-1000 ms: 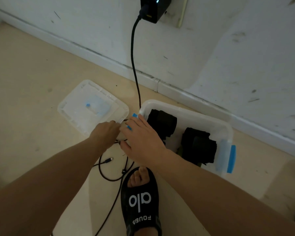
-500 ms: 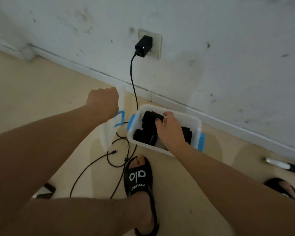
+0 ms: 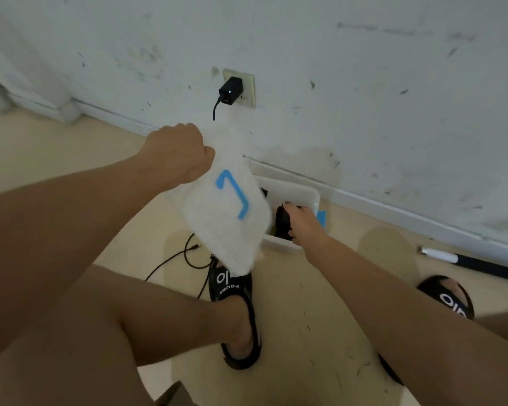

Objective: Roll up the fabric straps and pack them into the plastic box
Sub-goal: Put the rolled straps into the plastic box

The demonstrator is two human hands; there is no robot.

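A clear plastic box (image 3: 302, 194) with blue clips stands on the floor by the wall. A rolled black fabric strap (image 3: 282, 221) sits inside it. My right hand (image 3: 304, 224) reaches into the box and its fingers curl over that roll. My left hand (image 3: 178, 152) grips one edge of the translucent box lid (image 3: 226, 212), which has a blue handle, and holds it in the air, tilted, over the left part of the box. The lid hides much of the box's inside.
A black charger (image 3: 230, 90) is plugged into the wall socket, and its cable (image 3: 176, 259) loops across the floor left of the box. My feet wear black slides (image 3: 235, 291). A white and black stick (image 3: 452, 257) lies by the baseboard at right.
My left hand has lifted the lid from the floor and carried it up and right over the box. My right hand shifted to the right side of the box. The camera rose.
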